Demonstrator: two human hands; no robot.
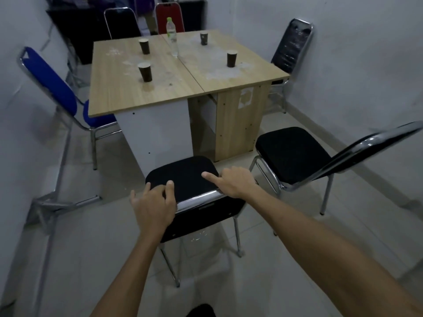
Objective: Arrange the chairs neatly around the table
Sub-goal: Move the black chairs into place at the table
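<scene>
A black chair with a chrome frame [183, 172] stands right in front of me, its seat facing the near end of the wooden table [128, 88]. My left hand [153, 204] lies over the left part of the backrest's top rail, fingers curled onto it. My right hand [233, 181] grips the rail's right end, its index finger stretched out over the seat. A second black chair [290, 152] stands to the right, turned at an angle to the table. A blue chair [52, 81] sits at the table's left side.
Another black chair [290, 49] stands at the table's right side by the wall. A black chair [121, 21] and a red chair [169, 14] are at the far end. Several dark paper cups [145, 72] and a water bottle [172, 37] stand on the table. Walls close in on both sides.
</scene>
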